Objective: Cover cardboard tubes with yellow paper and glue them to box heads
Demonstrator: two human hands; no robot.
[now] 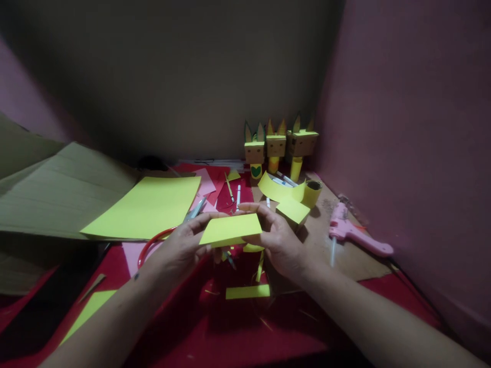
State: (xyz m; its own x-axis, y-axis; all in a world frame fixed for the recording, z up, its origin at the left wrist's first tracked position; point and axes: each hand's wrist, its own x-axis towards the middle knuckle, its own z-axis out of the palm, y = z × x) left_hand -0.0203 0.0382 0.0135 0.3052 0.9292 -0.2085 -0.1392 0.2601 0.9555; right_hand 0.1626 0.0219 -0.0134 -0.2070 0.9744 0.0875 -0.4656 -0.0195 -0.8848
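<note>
Between my two hands is a small yellow piece of paper point(232, 228), roughly rectangular and held nearly level above the table. My left hand point(192, 235) grips its left end, fingers beneath and behind it. At the right end my right hand point(278, 235) pinches it, thumb along the near edge and index finger behind. Scissors with a red handle point(148, 245) lie beside my left wrist, partly covered by it. Just beyond my right hand sits a small box with a yellow top point(293, 210). Below the hands lies a yellow paper strip point(247, 292).
A pink glue gun point(351, 230) rests on cardboard point(318, 250) at the right. Several box-headed figures with pointed ears point(275, 145) stand at the back. A large yellow sheet point(146, 207), bigger cardboard point(65, 189), markers point(238, 195) and a yellow paper roll point(312, 191) surround the hands.
</note>
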